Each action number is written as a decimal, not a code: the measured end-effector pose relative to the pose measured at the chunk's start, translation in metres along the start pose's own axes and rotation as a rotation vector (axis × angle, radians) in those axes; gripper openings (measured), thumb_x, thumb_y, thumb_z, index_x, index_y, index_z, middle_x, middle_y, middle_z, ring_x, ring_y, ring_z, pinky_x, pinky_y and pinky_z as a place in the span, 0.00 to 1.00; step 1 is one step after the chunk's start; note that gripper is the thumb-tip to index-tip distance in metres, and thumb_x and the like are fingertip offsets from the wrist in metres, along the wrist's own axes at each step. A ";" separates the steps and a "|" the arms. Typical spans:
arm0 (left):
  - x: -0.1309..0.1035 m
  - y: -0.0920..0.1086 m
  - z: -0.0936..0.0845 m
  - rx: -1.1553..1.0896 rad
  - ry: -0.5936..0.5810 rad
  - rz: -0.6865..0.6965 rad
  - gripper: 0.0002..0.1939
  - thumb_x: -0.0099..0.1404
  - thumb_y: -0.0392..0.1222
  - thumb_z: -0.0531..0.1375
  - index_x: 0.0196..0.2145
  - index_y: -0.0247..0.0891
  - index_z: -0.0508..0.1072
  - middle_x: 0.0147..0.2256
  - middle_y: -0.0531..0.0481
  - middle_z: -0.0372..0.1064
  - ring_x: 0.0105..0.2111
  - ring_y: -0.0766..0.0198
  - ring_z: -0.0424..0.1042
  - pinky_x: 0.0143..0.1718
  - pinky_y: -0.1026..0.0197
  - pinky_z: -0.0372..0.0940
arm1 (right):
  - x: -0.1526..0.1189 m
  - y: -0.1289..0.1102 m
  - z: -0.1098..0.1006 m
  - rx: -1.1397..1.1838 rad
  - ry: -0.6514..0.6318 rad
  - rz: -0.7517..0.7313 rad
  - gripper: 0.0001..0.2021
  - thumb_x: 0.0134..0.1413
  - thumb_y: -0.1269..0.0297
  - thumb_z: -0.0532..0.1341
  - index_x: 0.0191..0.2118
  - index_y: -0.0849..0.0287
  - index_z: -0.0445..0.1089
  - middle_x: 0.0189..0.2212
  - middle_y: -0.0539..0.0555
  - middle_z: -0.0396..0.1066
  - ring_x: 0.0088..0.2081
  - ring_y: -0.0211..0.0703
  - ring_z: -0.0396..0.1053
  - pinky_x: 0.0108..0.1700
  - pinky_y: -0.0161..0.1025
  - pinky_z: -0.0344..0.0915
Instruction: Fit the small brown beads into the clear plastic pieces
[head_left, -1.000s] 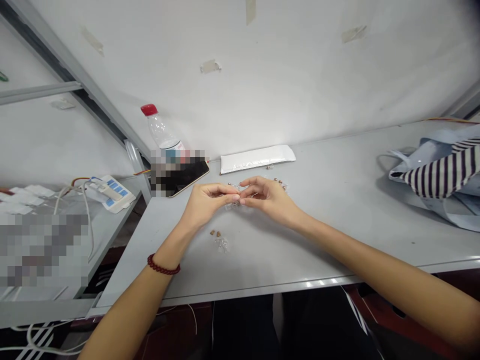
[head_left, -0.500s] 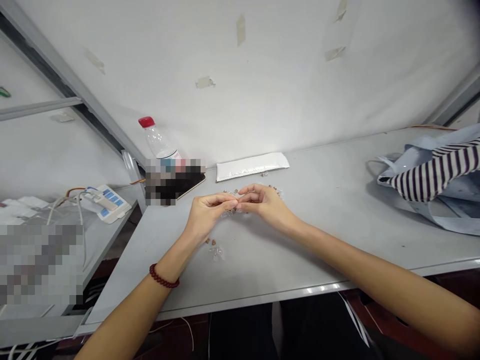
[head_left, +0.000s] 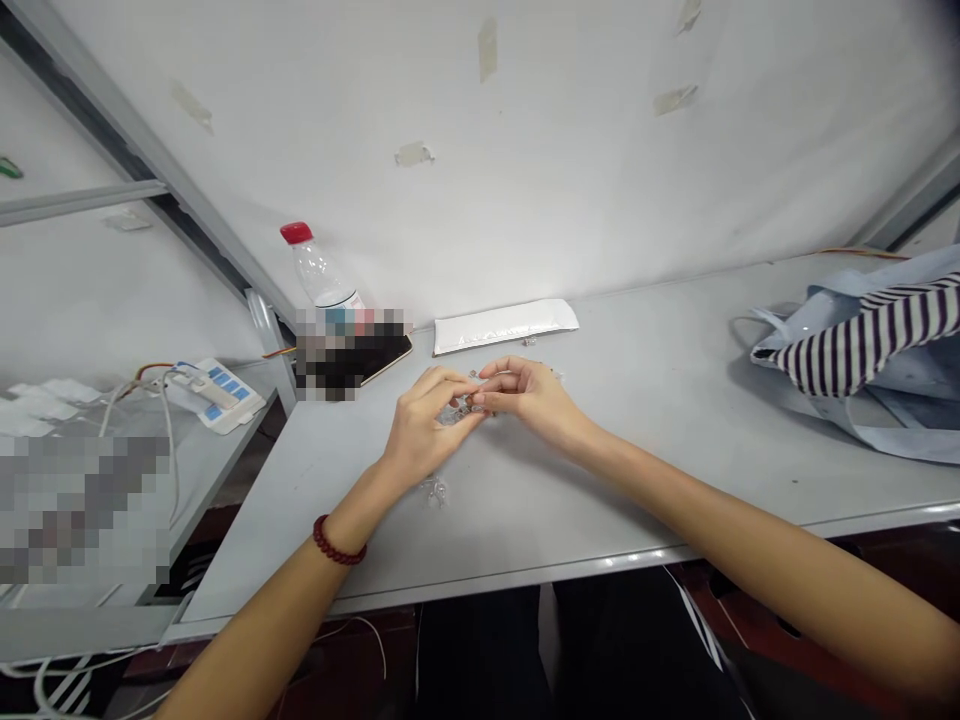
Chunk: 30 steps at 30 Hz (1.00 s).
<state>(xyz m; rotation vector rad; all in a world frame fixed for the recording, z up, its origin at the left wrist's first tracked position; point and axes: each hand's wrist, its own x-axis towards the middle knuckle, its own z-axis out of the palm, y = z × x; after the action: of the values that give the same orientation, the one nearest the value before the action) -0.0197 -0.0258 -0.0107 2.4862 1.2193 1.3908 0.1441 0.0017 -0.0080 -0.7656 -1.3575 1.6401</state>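
Over the grey table, my left hand (head_left: 431,428) curves with its thumb and forefinger apart, their tips close to my right fingertips. My right hand (head_left: 531,398) pinches what looks like a small brown piece (head_left: 471,400) between thumb and fingers; its exact kind is too small to tell. Behind and between the hands lie bits of clear plastic wrap (head_left: 451,412), partly hidden by the fingers. Another crumpled clear wrapper (head_left: 435,490) rests on the table below my left hand.
A long white packet (head_left: 506,328) lies along the wall, with a tiny wrapped piece (head_left: 529,342) before it. At the back left are a red-capped bottle (head_left: 319,275) and a dark flat object (head_left: 382,352). A striped cloth bag (head_left: 862,350) sits at the right.
My left thumb and forefinger have spread apart from a pinch. The brown piece now shows between the hands. Two small brown pieces near my left wrist are no longer visible.
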 end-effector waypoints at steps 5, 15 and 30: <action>0.006 -0.007 -0.012 0.011 -0.221 -0.114 0.09 0.58 0.40 0.62 0.37 0.37 0.72 0.37 0.46 0.72 0.36 0.61 0.69 0.36 0.58 0.66 | 0.008 0.006 0.000 -0.191 0.018 -0.038 0.09 0.47 0.70 0.63 0.35 0.59 0.64 0.29 0.53 0.74 0.32 0.41 0.72 0.38 0.41 0.66; 0.018 -0.014 -0.084 0.028 -1.087 -0.796 0.20 0.53 0.51 0.61 0.42 0.39 0.71 0.31 0.50 0.74 0.29 0.59 0.73 0.30 0.62 0.62 | 0.027 0.023 -0.016 -1.310 -0.044 -0.469 0.09 0.56 0.77 0.53 0.37 0.65 0.70 0.36 0.62 0.71 0.41 0.50 0.62 0.43 0.45 0.60; 0.013 -0.011 -0.066 -0.096 -1.073 -0.696 0.04 0.49 0.38 0.57 0.22 0.38 0.71 0.20 0.54 0.68 0.22 0.65 0.65 0.23 0.65 0.56 | -0.020 0.020 0.025 -1.154 -0.587 -0.626 0.19 0.55 0.54 0.62 0.45 0.64 0.71 0.36 0.59 0.69 0.37 0.46 0.65 0.42 0.43 0.63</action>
<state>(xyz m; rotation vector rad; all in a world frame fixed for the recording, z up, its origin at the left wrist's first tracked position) -0.0712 -0.0301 0.0334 1.8727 1.3806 -0.0792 0.1265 -0.0282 -0.0227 -0.3445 -2.6757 0.4673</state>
